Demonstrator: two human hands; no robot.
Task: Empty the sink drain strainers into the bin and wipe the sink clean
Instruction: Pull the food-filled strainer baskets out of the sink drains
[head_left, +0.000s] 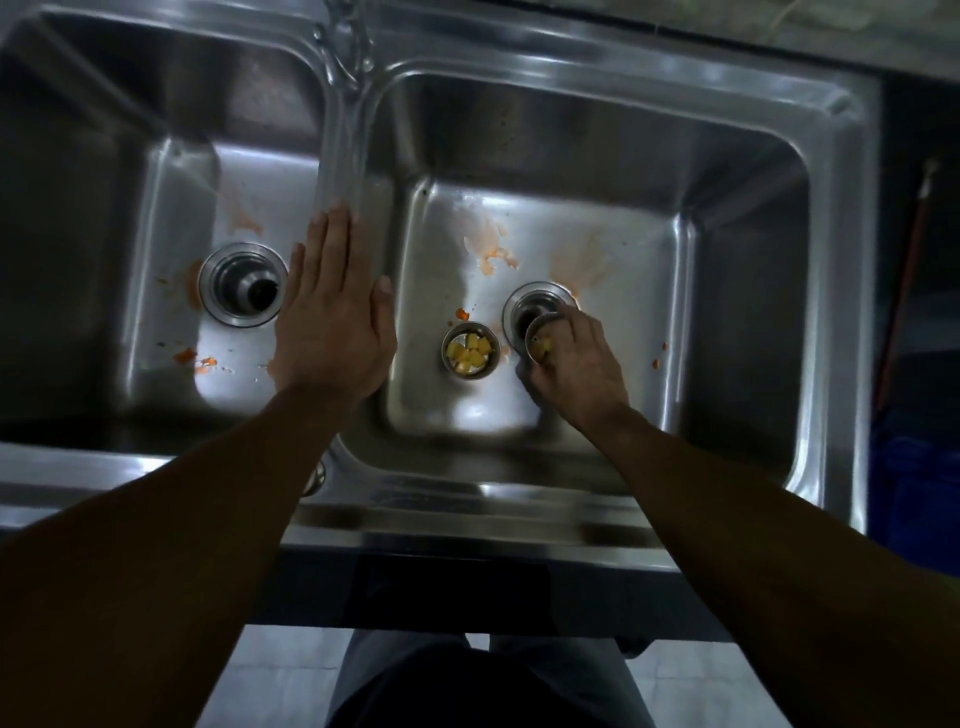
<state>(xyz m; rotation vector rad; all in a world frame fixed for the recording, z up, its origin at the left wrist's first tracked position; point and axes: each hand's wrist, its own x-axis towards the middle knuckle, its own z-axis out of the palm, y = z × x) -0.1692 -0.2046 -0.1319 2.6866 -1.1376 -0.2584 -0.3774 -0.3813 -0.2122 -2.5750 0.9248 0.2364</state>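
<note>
A steel double sink (613, 98) fills the view. In the right basin a drain strainer (471, 352) full of yellow food bits stands on the floor, left of the open right drain (535, 306). My right hand (576, 364) grips a second strainer (540, 338) just in front of that drain, a few yellow bits inside it. My left hand (335, 306) lies flat, fingers spread, on the divider between the basins. The left drain (243, 285) is open, with no strainer in it. Orange smears and crumbs mark both basin floors.
The tap (349, 47) rises at the back over the divider. A red cord (904, 280) hangs right of the sink, above something blue (914, 483) low down. The sink's front rim (467, 525) is close to my body; the floor shows below.
</note>
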